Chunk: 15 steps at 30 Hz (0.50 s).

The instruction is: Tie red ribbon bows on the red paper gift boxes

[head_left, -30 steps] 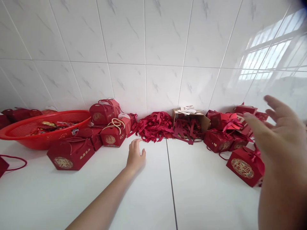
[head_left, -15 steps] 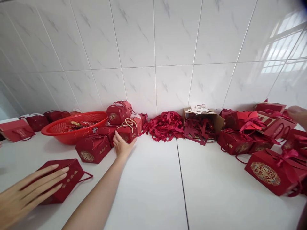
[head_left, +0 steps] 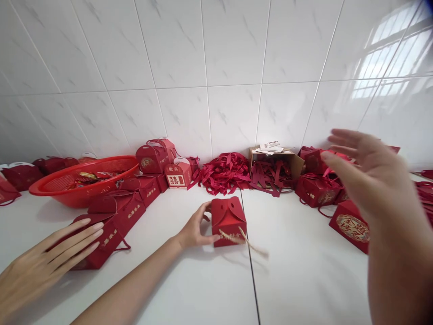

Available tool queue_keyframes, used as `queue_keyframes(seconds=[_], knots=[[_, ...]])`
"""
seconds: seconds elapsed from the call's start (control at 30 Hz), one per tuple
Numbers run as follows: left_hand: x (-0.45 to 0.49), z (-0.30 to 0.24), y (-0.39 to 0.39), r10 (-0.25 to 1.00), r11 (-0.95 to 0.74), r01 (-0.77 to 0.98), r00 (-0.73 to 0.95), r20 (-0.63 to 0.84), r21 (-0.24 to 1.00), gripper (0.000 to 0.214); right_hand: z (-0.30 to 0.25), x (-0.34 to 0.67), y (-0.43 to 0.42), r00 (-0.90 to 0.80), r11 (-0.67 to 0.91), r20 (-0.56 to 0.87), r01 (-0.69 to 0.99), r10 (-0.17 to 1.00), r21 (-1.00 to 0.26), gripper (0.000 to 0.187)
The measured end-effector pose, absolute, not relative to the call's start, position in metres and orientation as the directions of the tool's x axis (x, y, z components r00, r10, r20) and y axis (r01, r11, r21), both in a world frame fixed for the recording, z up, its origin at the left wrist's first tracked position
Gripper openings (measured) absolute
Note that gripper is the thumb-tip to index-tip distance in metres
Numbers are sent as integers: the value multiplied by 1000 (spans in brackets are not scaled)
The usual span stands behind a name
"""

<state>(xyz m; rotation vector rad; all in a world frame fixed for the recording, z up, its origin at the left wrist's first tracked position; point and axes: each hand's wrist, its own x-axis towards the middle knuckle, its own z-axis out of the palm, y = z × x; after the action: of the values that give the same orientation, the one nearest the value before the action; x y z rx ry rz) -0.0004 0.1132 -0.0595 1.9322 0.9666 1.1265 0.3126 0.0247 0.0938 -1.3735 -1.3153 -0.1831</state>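
Left hand (head_left: 195, 230) pinching red box (head_left: 230, 215) by its left side, beige cord (head_left: 249, 245) trailing; right hand (head_left: 375, 180) spread, raised over table (head_left: 304, 275).

Red cardboard gift box (head_left: 229, 220), upright over the white bench (head_left: 291, 271), its curved top flaps folded in with two small holes, gold lettering and a blurred beige cord (head_left: 249, 244) in front

The head-worn camera looks forward and down across the white table (head_left: 291, 271) toward the tiled wall (head_left: 233, 45).
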Motion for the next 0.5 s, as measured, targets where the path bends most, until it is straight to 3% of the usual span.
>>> queue_keyframes(seconds=[0.1, 0.23, 0.37, 0.5], knots=[[28, -67, 90, 821, -521, 152, 357, 445, 840, 82, 72, 302, 61, 299, 300, 651, 703, 698, -645, 37], [48, -76, 69, 764, -547, 47, 438, 475, 836, 92, 13, 276, 113, -31, 285, 459, 819, 888, -497, 31], [51, -78, 65, 738, -561, 10, 459, 494, 828, 94, -36, 240, 135, -236, 397, 373, 802, 897, -447, 27], [42, -76, 77, 745, -584, 36, 419, 518, 811, 92, -57, 220, 162, -248, 395, 352, 802, 903, -447, 33]])
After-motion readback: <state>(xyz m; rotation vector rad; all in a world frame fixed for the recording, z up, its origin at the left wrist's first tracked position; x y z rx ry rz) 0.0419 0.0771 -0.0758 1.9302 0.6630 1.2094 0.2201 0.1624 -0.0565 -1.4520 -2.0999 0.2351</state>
